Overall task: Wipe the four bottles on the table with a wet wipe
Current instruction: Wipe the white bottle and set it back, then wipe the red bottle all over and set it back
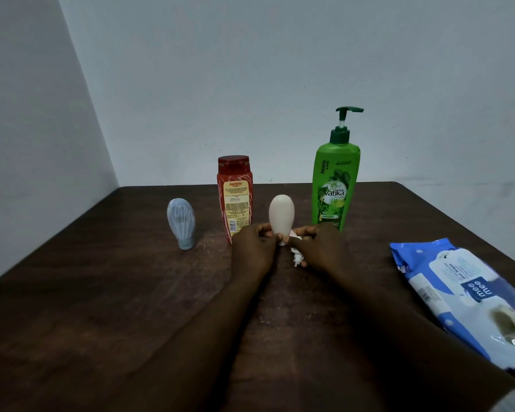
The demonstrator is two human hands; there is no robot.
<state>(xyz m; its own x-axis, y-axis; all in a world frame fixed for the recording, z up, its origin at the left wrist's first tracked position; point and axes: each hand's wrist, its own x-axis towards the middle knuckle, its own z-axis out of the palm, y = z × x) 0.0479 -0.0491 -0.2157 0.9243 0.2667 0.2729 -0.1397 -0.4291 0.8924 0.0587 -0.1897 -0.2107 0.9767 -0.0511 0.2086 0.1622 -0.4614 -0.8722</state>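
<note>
Head view takes in a dark wooden table with four bottles set towards its far edge and both hands meeting at the middle one.

Largest of the loose things is the blue and white wet-wipe pack, lying flat at the near right. It reads "mee mee", the words upside down from this side; its smaller print is too fine to read.

Far right of the row stands the green pump bottle, upright, marked "Vatika" with "Henna" up its side. To its left, the red bottle shows a yellow back label headed "Karthika"; the rest of its text is illegible.

Between those two and slightly nearer is the cream bottle, cap down and unlabelled on this face. This is the one being wiped. The left hand has its fingers curled round the narrow lower end, steadying it. The right hand pinches the crumpled wet wipe against the same lower end, a tail of it hanging to the table.

Far left, apart from the others, the blue-grey bottle stands cap down, with no writing visible.

Next, the wipe likely needs drawing up over the rounded upper body while the left hand keeps the bottle from tipping. How many bottles are already wiped cannot be told.
</note>
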